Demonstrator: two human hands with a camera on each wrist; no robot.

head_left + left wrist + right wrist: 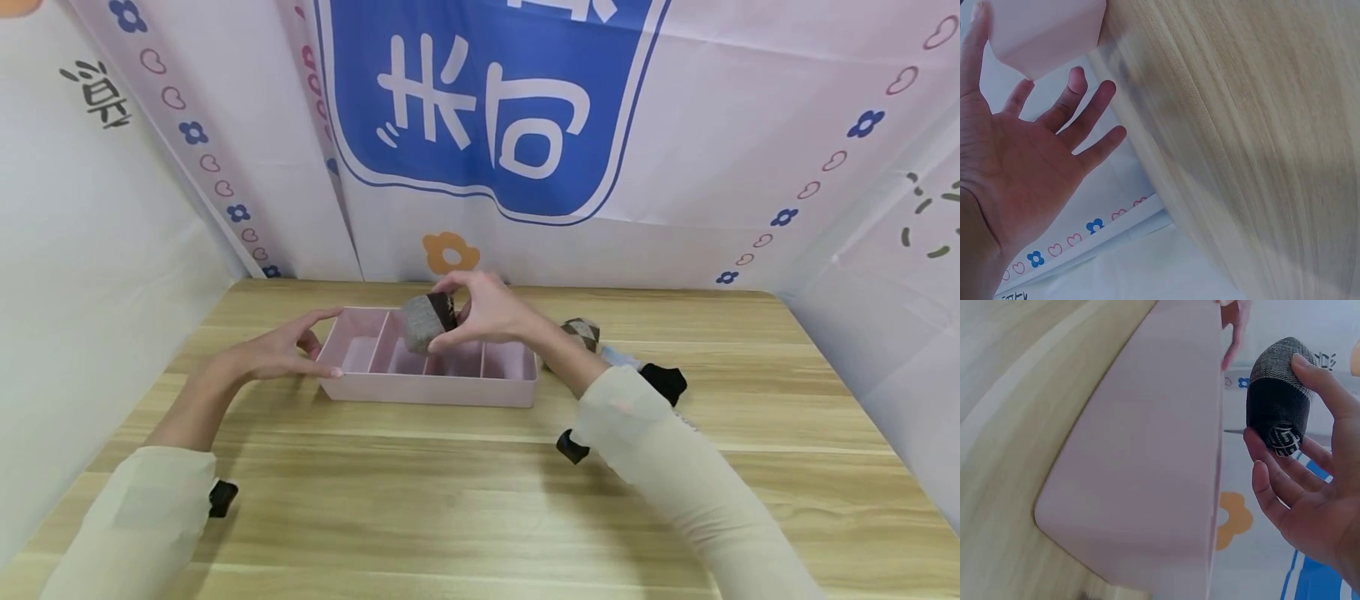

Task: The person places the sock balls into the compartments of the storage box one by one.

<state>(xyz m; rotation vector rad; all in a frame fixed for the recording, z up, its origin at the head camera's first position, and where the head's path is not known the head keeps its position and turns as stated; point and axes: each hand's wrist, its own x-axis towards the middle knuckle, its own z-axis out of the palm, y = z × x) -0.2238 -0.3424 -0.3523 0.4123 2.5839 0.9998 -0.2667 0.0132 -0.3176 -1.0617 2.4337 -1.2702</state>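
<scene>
A pink divided storage box (435,389) stands on the table with several compartments side by side. My left hand (281,346) grips its left end, thumb at the front rim and index finger at the back; in the left wrist view the other fingers (1088,115) spread loosely below the box. Over the middle compartments, my right hand (487,312) pinches a rolled-up sock (423,323) between thumb and fingers. The right wrist view shows this sock (1279,394) as grey knit with a black part and a white pattern at its end, raised above the box's rim.
Right of the box, partly behind my right forearm, lie a brown checkered rolled sock (581,332), a light blue item (619,357) and a black sock (665,382). The wooden table (420,500) meets printed cloth walls (675,250) at the back and sides.
</scene>
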